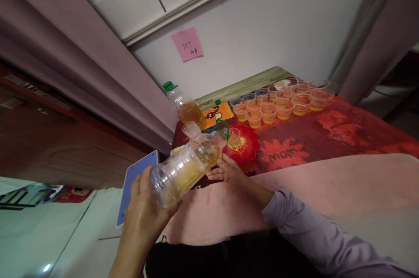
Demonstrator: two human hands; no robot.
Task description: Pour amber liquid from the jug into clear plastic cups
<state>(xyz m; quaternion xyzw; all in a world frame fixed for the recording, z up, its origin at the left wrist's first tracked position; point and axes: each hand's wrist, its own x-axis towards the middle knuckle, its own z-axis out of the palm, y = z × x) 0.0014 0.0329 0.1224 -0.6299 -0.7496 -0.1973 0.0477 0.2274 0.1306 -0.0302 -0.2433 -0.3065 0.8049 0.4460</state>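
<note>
My left hand [144, 204] is wrapped round the base of a large clear plastic bottle [186, 166] with yellowish liquid inside. The bottle lies tilted, its neck with a green carry ring [223, 129] pointing right over a red scalloped plate [250, 149]. On that plate stands a clear plastic cup [234, 137], close to the bottle's mouth. My right hand [231, 171] is just below the neck, fingers stretched out and apart, fingertips at or against the bottle's underside; contact is hard to tell.
Several clear cups [284, 108] with orange-yellow liquid stand in rows at the back right. A second bottle [190, 112] with a green cap stands at the back left, near a clear cup [191, 129]. A pink cloth [294, 186] covers the table's front edge. A blue stool [137, 182] is left.
</note>
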